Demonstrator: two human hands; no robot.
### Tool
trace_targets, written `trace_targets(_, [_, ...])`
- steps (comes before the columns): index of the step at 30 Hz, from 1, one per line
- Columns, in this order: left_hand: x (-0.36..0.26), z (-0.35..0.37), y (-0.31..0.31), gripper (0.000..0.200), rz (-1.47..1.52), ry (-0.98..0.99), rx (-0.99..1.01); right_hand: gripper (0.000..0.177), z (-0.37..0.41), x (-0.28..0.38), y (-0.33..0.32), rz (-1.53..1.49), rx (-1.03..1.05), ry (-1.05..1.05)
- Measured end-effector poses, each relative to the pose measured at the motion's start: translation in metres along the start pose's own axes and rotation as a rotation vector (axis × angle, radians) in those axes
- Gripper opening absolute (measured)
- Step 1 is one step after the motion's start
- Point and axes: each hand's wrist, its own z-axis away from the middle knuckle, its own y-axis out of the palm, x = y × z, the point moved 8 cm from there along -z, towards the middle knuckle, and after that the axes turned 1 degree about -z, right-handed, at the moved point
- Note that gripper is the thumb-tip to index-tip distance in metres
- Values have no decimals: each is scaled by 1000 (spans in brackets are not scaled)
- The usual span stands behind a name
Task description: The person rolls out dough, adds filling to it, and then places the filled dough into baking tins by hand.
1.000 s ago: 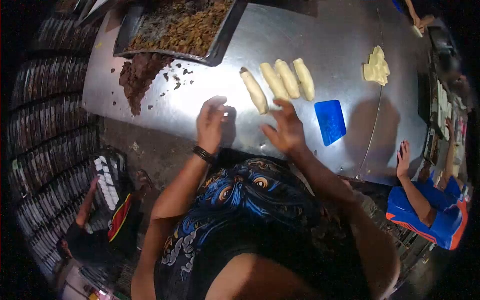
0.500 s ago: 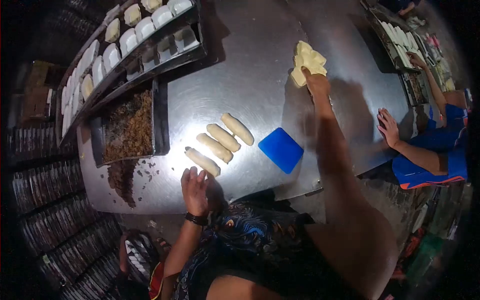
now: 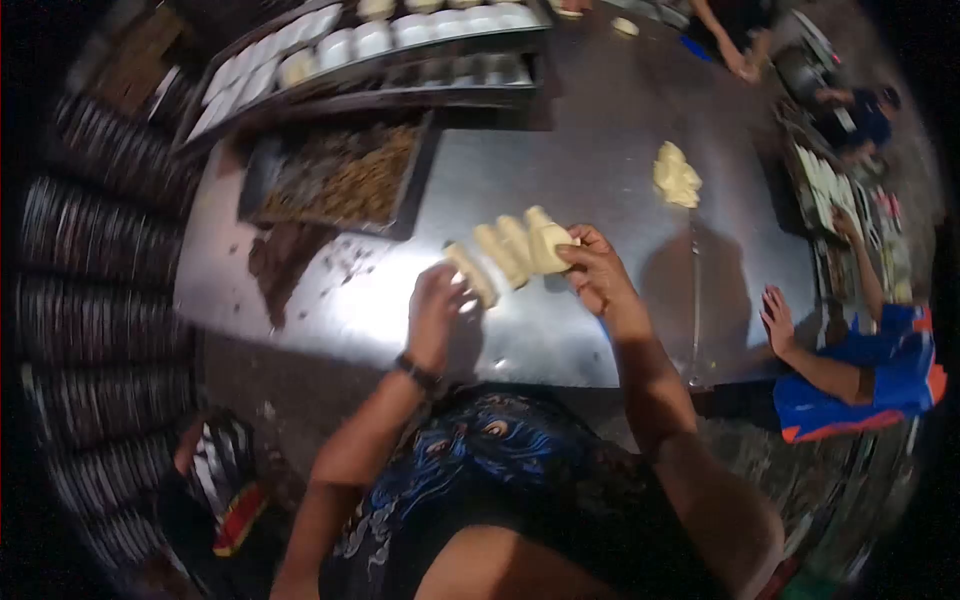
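My right hand pinches a flat piece of pale dough between thumb and fingers. The piece overlaps the right end of a row of several rolled dough pieces on the metal table. At the row's left end, my left hand has its fingers apart and slightly bent, blurred, right beside the nearest dough roll. Farther back on the right lies a pile of flat dough pieces. The blue scraper is almost wholly hidden behind my right hand.
A tray of crumbly brown filling stands at the left, with spilled crumbs before it. Behind are trays of white moulds. A co-worker's hand rests on the table's right side. Stacked racks line the left.
My right hand has come back from the dough pile with a flat piece, over to the rolls. My left hand stays by the leftmost roll. The view has turned and shifted.
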Motion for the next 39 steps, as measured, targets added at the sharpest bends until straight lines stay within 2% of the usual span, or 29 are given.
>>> trace_targets(1, [-19, -2, 2, 34, -22, 212, 6, 42, 18, 5, 57, -95, -11, 56])
trace_targets(2, [-30, -9, -9, 35, -194, 373, -60, 42, 29, 0, 101, -27, 81, -57])
trace_targets(3, [-53, 1, -15, 33, -13, 559, -174, 43, 42, -5, 142, 36, 169, -176])
trace_targets(5, [-82, 22, -51, 31, 33, 691, -242, 43, 66, -21, 215, -64, 373, -217])
trace_targets(6, [-97, 36, -72, 38, 37, 886, -261, 40, 75, -24, 245, -85, 398, -262])
trace_targets(7, [-101, 44, -98, 43, 37, 901, -365, 38, 83, -30, 270, -107, 414, -306])
trace_targets(8, [-105, 54, -121, 44, 14, 890, -402, 37, 86, -41, 283, 163, 345, -448])
trace_targets(9, [-107, 66, -142, 46, -8, 871, -441, 37, 91, -54, 296, 439, 272, -578])
trace_targets(11, [-96, 75, -185, 47, -42, 784, -530, 37, 103, -73, 325, 458, 199, -564])
trace_targets(13, [-100, 93, -210, 49, 66, 634, -581, 38, 95, -112, 340, 335, 219, -250])
trace_targets(14, [-91, 99, -223, 48, 20, 518, -571, 40, 98, -121, 334, 355, 138, -458])
trace_targets(15, [-82, 104, -239, 48, -27, 413, -552, 40, 103, -127, 333, 286, 209, -198])
trace_targets(16, [-40, 91, -264, 47, 201, 285, -564, 41, 112, -134, 330, 234, 251, 64])
trace_targets(18, [-22, 98, -260, 40, 428, 78, -448, 34, 127, -145, 323, 217, 334, 387])
trace_targets(19, [4, 84, -263, 45, 530, 12, -331, 35, 136, -149, 318, 222, 371, 545])
trace_targets(21, [28, 68, -246, 60, 683, -132, -127, 32, 132, -144, 310, 459, 577, 599])
trace_targets(23, [16, 64, -207, 65, 997, -278, 181, 33, 101, -81, 324, 792, 628, 283])
trace_targets(24, [17, 58, -210, 63, 820, -219, 285, 37, 87, -47, 327, 926, 626, 106])
trace_targets(25, [10, 53, -207, 59, 733, -203, 227, 41, 78, -14, 319, 1053, 595, -64])
trace_targets(27, [8, 36, -212, 53, 678, -151, 96, 50, 68, 26, 298, 1285, 547, -236])
trace_targets(29, [5, 27, -215, 52, 575, -82, -43, 59, 66, 2, 265, 1551, 539, -261])
trace_targets(30, [-1, 24, -211, 44, 490, -47, -83, 64, 70, -37, 246, 1693, 559, -242])
trace_targets(31, [9, 17, -204, 37, 276, -88, -102, 69, 81, -83, 227, 1828, 578, -220])
trace_targets(32, [0, 14, -189, 36, 237, 118, -194, 73, 98, -125, 209, 1939, 588, -216])
trace_targets(33, [-15, 13, -166, 38, -198, 424, -120, 78, 122, -152, 198, 1992, 570, -291])
trace_targets(34, [-25, 22, -141, 41, -587, 763, -167, 75, 145, -150, 196, 1964, 529, -480])
trace_targets(35, [-6, 9, -106, 51, -1167, 536, 100, 69, 142, -146, 197, 1932, 545, -463])
trace_targets(37, [51, 13, -90, 68, -1561, 779, 301, 57, 120, -119, 212, 1642, 813, 78])
trace_targets(39, [49, 13, -93, 72, -1524, 827, 299, 45, 90, -100, 234, 1810, 1127, 241])
